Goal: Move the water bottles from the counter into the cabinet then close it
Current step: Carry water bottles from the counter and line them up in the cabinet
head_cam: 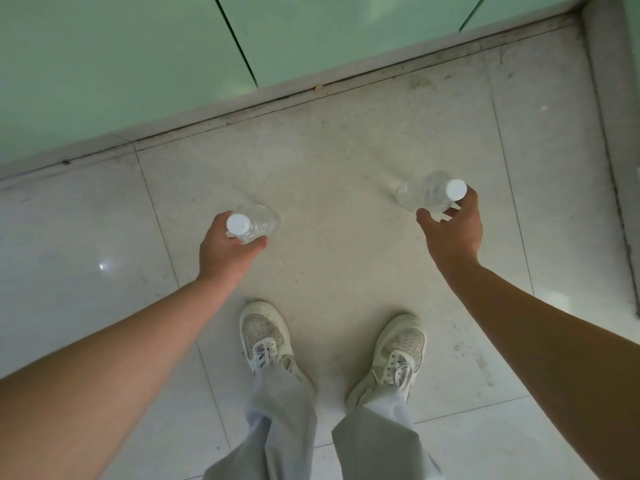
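Left hand [225,251] was curled round the neck of the left bottle [263,221]. Right hand [453,226] gripped the right bottle [419,195] just under its cap. Both bottles hung cap-up over the floor [329,150], well apart (counter not in view). The neck grip probably suited a one-per-hand carry. The green cabinet doors [138,64] ahead looked closed, so with both hands full, opening one seemed the snag.

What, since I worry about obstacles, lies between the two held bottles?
Nothing: in the head view the gap between the left bottle and the right bottle is bare; only floor shows below.
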Demonstrator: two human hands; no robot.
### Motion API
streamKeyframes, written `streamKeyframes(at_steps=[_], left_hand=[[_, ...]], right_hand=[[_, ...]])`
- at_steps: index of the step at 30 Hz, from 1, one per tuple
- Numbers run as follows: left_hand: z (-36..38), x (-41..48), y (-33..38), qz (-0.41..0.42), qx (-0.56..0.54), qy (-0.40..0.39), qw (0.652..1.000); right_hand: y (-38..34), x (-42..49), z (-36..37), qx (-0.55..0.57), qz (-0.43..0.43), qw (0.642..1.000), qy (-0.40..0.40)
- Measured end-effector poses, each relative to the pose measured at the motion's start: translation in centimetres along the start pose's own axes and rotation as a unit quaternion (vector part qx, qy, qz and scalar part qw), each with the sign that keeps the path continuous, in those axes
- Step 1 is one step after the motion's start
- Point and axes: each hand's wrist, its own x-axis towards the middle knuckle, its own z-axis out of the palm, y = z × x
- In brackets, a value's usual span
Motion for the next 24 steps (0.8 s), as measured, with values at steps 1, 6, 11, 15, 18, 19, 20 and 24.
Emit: streamKeyframes(at_steps=[1,6,11,15,18,19,20,24], left_hand=[[0.2,0.1,-0.2,0.003,0.0,0.007,1.0],[0.8,0.3,-1.5,0.024,0.008,0.03,0.999],[1.1,0.4,-1.2,0.039,-0.005,0.042,0.998],[0.8,-0.5,0.3,0.045,-0.006,0.057,0.997],[-0.1,-2.0,2.1,0.054,-0.007,0.048,0.997],[-0.5,-2.7,3.0,0.056,-0.013,0.046,0.997],[-1.1,-3.4,4.0,0.058,-0.018,0.046,0.997],[-3.6,-6.6,9.2,0.086,-0.032,0.043,0.995]], right_hand=[[0.0,0.3,0.2,0.008,0.003,1.0,0.005],[-0.3,1.3,0.9,0.022,-0.001,1.0,-0.003],[-0.9,2.3,0.8,0.029,-0.01,0.999,-0.018],[-1.8,1.7,-0.1,0.018,-0.001,0.999,-0.031],[-2.8,-0.1,-1.4,0.022,-0.005,0.999,-0.047],[-3.3,-0.8,-2.0,0.025,-0.007,0.998,-0.053],[-4.0,-1.6,-2.7,0.031,-0.012,0.998,-0.059],[-7.6,-4.8,-5.7,0.053,-0.026,0.996,-0.066]])
